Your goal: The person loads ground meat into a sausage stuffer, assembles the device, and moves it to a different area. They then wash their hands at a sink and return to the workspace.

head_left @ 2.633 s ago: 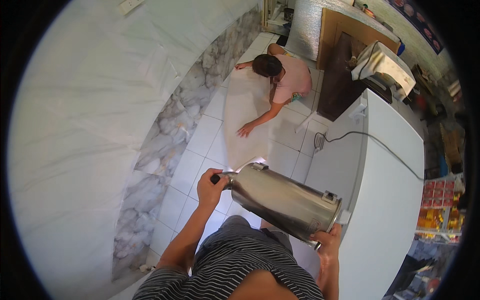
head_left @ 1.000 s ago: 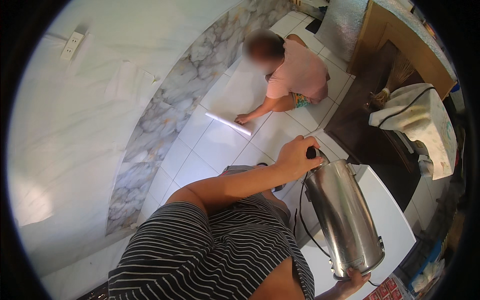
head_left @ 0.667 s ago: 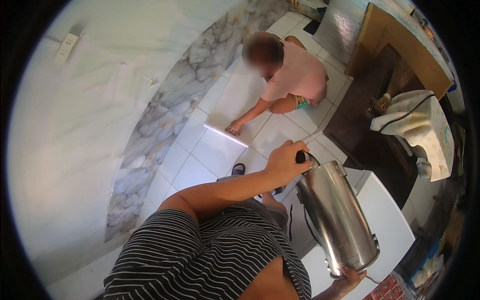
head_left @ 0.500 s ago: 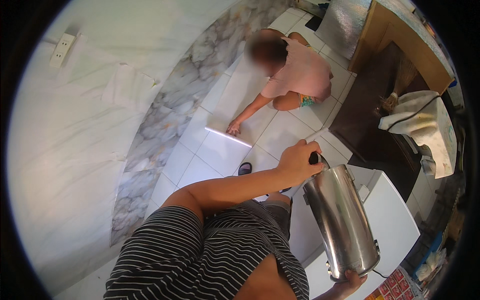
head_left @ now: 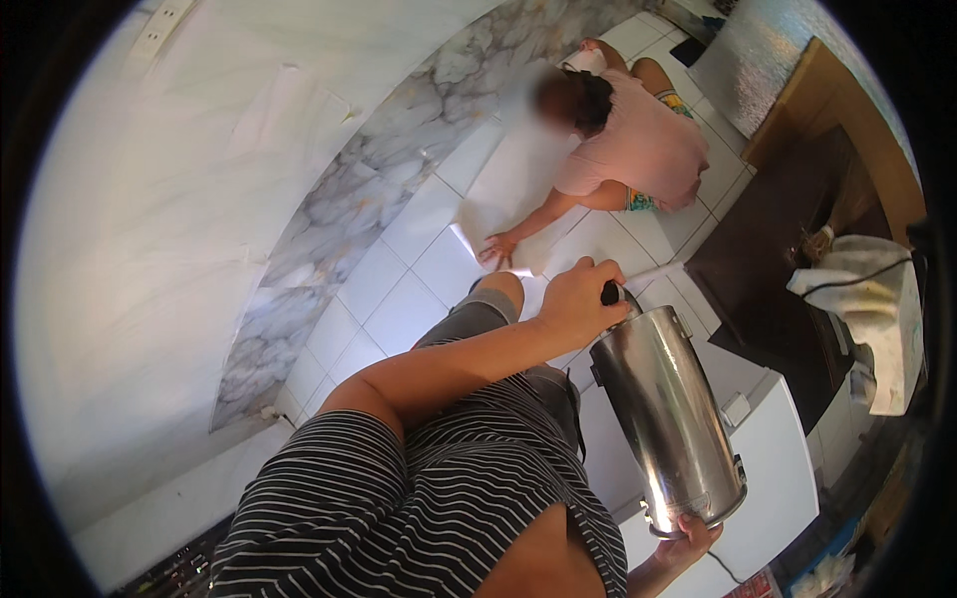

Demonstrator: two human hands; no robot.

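Note:
A shiny stainless-steel canister (head_left: pixel 668 419) with small latches along its rims lies tilted in front of me, to the right of my body. My left hand (head_left: pixel 583 304) is closed around the black handle at its far end. At the near end, my right hand (head_left: pixel 686 546) grips the bottom rim from below, partly hidden behind the metal. Whether the canister contains anything cannot be seen.
Ahead, a co-worker in a pink shirt (head_left: pixel 653 140) crouches, one hand on a whitish sheet (head_left: pixel 518 184) on the tiled floor. A white cabinet-like box (head_left: pixel 768 458) stands right, with a dark brown panel (head_left: pixel 768 279) and draped cloth (head_left: pixel 867 299) beyond. A marble-patterned wall (head_left: pixel 399 140) runs left.
My view has shifted, and my knee now shows ahead of me. The co-worker's sheet edge has changed from straight to bent. Both my hands keep their hold on the canister.

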